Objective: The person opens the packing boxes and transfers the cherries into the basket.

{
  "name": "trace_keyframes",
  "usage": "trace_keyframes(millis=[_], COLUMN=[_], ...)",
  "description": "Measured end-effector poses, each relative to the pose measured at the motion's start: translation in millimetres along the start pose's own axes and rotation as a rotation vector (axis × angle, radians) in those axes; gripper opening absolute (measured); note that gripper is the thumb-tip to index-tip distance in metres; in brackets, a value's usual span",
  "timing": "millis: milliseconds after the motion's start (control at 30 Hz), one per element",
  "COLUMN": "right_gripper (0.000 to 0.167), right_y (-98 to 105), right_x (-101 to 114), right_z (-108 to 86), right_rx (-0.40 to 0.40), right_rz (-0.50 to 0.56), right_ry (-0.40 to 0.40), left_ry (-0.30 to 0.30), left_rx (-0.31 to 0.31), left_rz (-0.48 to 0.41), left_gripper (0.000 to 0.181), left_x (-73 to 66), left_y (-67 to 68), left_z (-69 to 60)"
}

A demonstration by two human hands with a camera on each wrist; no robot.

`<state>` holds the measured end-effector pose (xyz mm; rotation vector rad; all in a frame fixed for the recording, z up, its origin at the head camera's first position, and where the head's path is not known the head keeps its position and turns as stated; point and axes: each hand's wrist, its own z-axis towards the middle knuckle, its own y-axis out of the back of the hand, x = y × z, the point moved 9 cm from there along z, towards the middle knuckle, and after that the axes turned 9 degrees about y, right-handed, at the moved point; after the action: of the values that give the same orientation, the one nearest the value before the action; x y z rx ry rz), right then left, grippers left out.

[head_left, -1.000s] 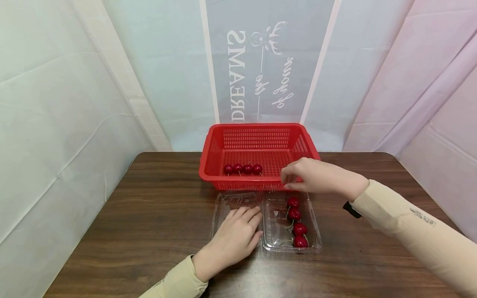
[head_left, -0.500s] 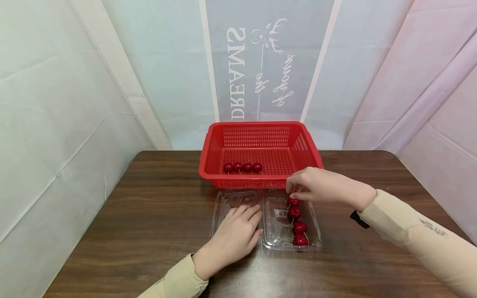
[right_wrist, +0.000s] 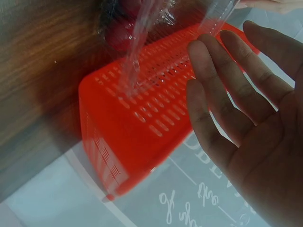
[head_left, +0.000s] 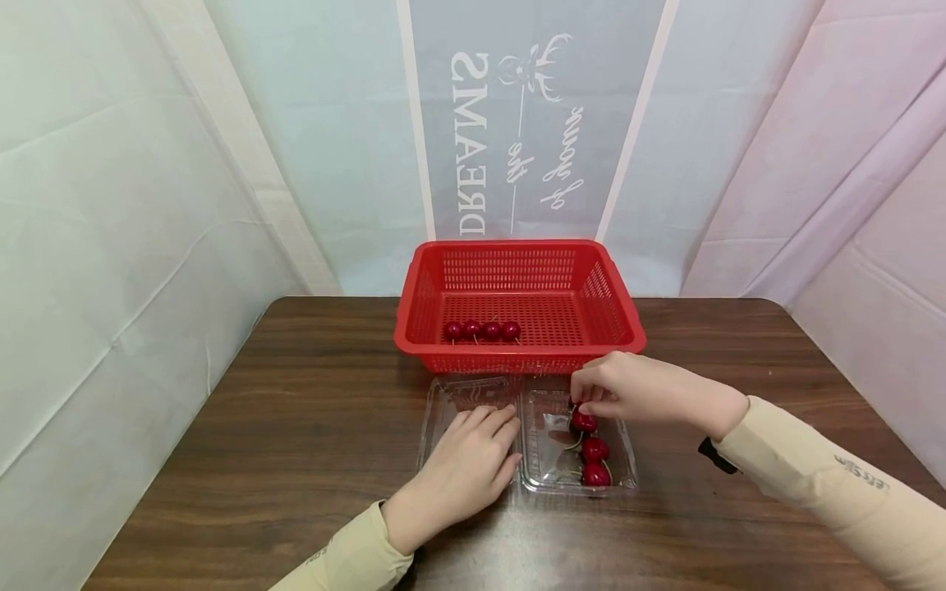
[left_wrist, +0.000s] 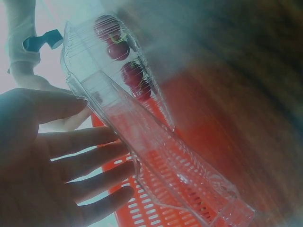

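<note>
My left hand (head_left: 473, 460) rests with relaxed fingers on the left half of a clear plastic clamshell box (head_left: 528, 486); its straight, spread fingers show beside the box in the left wrist view. In the right half of the box, red cherries (head_left: 595, 450) with stems lie in a row along the right side. Over the far end of that row is my right hand (head_left: 636, 386), fingers bent down, hiding the farthest cherry in the head view. The right wrist view shows these fingers (right_wrist: 203, 56) fairly straight and apart, with nothing visible between them.
A red slotted basket (head_left: 517, 361) stands just behind the box, with several cherries (head_left: 491, 330) in a row near its front left. The brown wooden table (head_left: 310, 427) ends before a printed cloth backdrop (head_left: 554, 148). White sheets (head_left: 133, 246) hang at both sides.
My right hand has moved from the basket's front right rim down and toward me, over the far cherries in the box. The left hand and the cherries in the basket stay put.
</note>
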<state>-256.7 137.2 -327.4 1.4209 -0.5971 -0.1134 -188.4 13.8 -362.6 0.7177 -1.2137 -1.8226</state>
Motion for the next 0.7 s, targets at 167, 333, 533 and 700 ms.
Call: trace_keyframes(millis=[167, 333, 533, 700], right_gripper=[0.012, 0.009, 0.009, 0.008], right_y=[-5.3, -13.3, -22.2, -28.4], right_x=[1.3, -1.0, -2.0, -1.1], right_z=[-1.4, -2.9, -5.0, -5.5], right_rx=[-0.013, 0.008, 0.031, 0.049], right_rz=[0.011, 0.049, 0.039, 0.067], right_ry=[0.028, 0.018, 0.006, 0.019], left_ry=[0.000, 0.000, -0.004, -0.002], left_rx=[0.002, 0.001, -0.006, -0.006], left_rz=[0.002, 0.003, -0.003, -0.002], left_gripper=[0.038, 0.038, 0.038, 0.038], left_x=[0.1, 0.0, -0.3, 0.0], left_y=[-0.8, -0.6, 0.7, 0.8], left_z=[-0.6, -0.7, -1.0, -1.0])
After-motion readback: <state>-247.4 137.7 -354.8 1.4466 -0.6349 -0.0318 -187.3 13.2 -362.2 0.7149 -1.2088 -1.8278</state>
